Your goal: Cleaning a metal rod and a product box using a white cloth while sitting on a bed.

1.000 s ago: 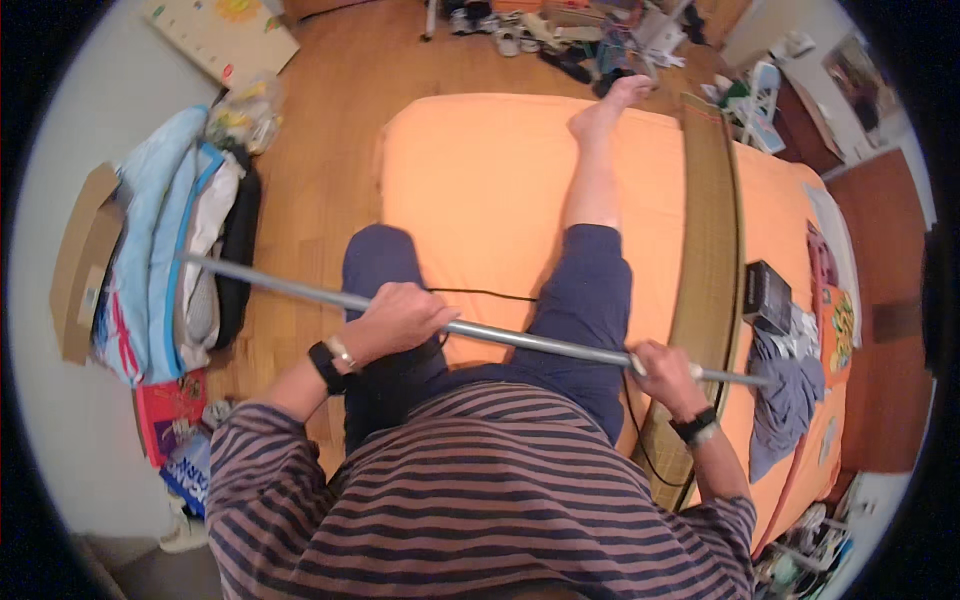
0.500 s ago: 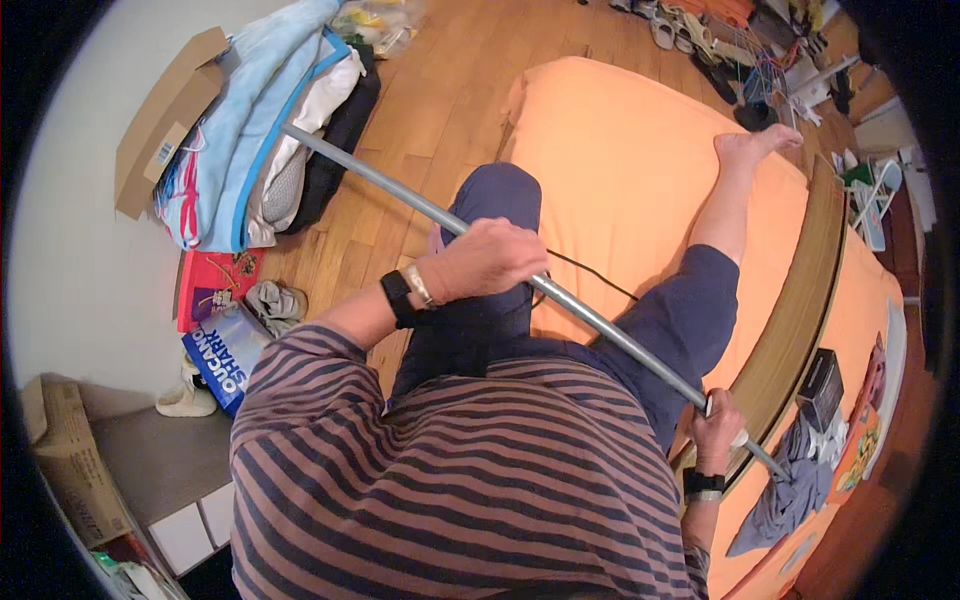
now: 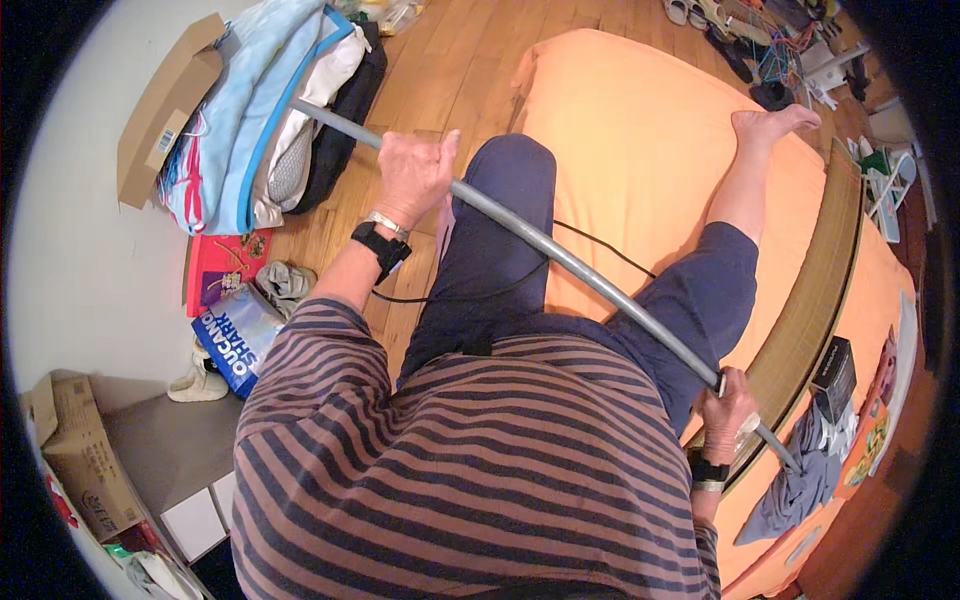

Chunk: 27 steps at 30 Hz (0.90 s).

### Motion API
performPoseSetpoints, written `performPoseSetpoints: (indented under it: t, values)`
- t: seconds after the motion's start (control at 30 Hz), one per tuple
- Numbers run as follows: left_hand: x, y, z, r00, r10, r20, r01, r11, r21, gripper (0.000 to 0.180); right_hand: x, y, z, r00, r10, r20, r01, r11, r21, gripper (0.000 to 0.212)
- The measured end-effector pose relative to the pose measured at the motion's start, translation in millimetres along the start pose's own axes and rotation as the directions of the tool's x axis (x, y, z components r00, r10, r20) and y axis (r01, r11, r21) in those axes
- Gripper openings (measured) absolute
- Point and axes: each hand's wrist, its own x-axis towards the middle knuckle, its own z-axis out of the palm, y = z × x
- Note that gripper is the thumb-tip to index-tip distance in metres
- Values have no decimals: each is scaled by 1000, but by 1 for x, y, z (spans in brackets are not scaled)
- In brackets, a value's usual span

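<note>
A long grey metal pole point(image 3: 600, 286) crosses slantwise in front of my body, from the far left down to the near right. My left hand point(image 3: 415, 178) is closed around its upper part, thumb pointing up. Lower down, near the other end, my right hand point(image 3: 727, 412) wraps around the pole. Something whitish shows beside that hand's fingers; what it is I cannot make out. The pole's far end lies in front of a light blue blanket point(image 3: 235, 140), and its near end reaches a grey-blue cloth point(image 3: 790, 485). A thin black cord point(image 3: 605, 243) passes beneath the pole.
I sit on a bed with an orange sheet point(image 3: 640, 130), one leg stretched across it. A brown slatted strip point(image 3: 815, 260) runs along my right, with a small black box point(image 3: 832, 380) beyond. Cardboard boxes, bags and bedding line the left wall; shoes point(image 3: 690, 14) lie far right.
My left hand has slid up along the pole toward its far end, off the middle. My right hand keeps its hold near the other end. The view has shifted slightly.
</note>
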Motion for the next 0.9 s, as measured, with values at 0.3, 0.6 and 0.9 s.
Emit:
performPoseSetpoints:
  t: [0.3,0.6,0.9]
  values:
    - [20,17,1,976,-14,219,-19,989,146,63,19,-18,6,998,18,-67,-16,999,35,32]
    - [45,33,15,912,-52,407,39,998,41,69,9,-47,-5,986,59,-158,-53,998,39,38]
    - [55,40,8,799,-155,580,100,987,126,62,4,-58,-8,956,178,-233,-107,951,289,40]
